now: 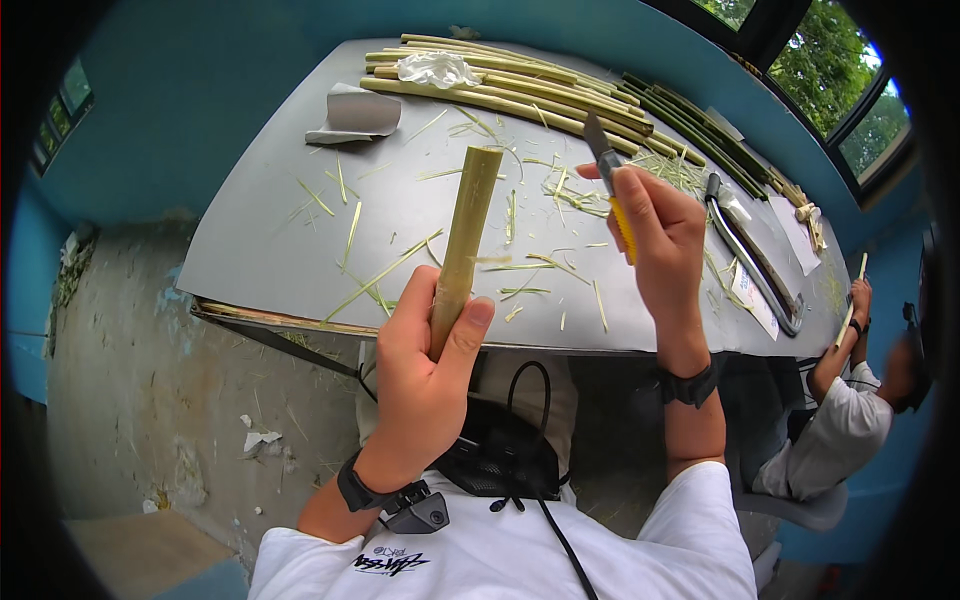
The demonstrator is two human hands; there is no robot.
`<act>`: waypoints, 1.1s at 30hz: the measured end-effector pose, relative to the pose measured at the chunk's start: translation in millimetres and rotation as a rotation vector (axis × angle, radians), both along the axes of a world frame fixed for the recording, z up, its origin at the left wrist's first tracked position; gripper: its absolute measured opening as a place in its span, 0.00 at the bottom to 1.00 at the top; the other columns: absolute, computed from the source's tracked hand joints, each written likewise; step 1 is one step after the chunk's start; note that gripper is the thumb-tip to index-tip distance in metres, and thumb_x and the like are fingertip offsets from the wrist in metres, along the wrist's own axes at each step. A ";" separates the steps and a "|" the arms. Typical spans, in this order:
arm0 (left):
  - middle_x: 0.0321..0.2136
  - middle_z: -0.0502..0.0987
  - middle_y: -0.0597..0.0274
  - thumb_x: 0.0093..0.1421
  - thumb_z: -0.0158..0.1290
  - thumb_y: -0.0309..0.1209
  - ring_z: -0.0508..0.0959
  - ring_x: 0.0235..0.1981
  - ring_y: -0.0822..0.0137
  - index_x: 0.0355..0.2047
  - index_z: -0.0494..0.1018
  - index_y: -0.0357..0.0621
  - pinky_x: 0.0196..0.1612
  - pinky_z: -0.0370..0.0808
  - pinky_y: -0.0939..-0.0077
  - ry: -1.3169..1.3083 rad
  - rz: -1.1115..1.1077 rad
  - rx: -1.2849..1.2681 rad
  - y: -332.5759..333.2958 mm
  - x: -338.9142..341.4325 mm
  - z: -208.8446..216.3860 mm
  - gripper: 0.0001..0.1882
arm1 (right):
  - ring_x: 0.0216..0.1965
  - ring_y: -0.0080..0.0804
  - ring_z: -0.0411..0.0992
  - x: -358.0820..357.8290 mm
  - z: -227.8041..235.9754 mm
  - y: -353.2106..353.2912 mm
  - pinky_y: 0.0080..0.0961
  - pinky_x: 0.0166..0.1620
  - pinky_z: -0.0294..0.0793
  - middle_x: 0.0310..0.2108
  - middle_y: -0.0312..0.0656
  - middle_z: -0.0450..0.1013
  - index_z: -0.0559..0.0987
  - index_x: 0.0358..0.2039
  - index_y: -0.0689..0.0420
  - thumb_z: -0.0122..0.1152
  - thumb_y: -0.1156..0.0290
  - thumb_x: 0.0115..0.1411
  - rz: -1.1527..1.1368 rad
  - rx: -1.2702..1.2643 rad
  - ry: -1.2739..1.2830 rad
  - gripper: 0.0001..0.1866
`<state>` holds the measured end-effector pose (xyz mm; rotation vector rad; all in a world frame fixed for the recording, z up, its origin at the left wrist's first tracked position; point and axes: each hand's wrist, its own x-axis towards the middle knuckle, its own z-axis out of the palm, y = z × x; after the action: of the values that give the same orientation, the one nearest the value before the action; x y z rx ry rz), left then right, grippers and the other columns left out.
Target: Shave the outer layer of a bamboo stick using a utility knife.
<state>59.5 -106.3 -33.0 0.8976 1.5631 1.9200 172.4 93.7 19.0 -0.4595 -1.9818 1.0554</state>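
My left hand (pixel 428 335) is closed round the lower end of a short pale-green bamboo piece (pixel 466 225), which stands tilted above the table's front edge. In my right hand (pixel 655 225) is a utility knife (pixel 611 175) with a yellow handle. Its dark blade points up and away, apart from the bamboo. Under both hands lie thin green bamboo shavings (pixel 540 265), scattered over the grey tabletop (pixel 270 215).
Pale peeled bamboo poles (pixel 510 95) line the table's back, with crumpled white tissue (pixel 438 70) on them. Darker green poles (pixel 700 135) lie at right, near a hacksaw (pixel 745 250). A curled grey sheet (pixel 358 112) sits back left. Another person (pixel 840 425) sits at the right, holding a stick.
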 end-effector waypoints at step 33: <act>0.21 0.74 0.64 0.73 0.52 0.39 0.71 0.20 0.74 0.50 0.66 0.35 0.26 0.67 0.76 0.274 0.035 0.057 12.0 1.7 -15.6 0.18 | 0.17 0.45 0.70 -6.0 26.4 -44.5 0.37 0.24 0.66 0.13 0.43 0.71 0.87 0.35 0.52 0.58 0.57 0.67 0.297 0.392 -0.638 0.15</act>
<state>61.2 -94.2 -48.7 1.2080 1.6937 1.9385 166.4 49.2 45.4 -0.3107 -2.8206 0.7023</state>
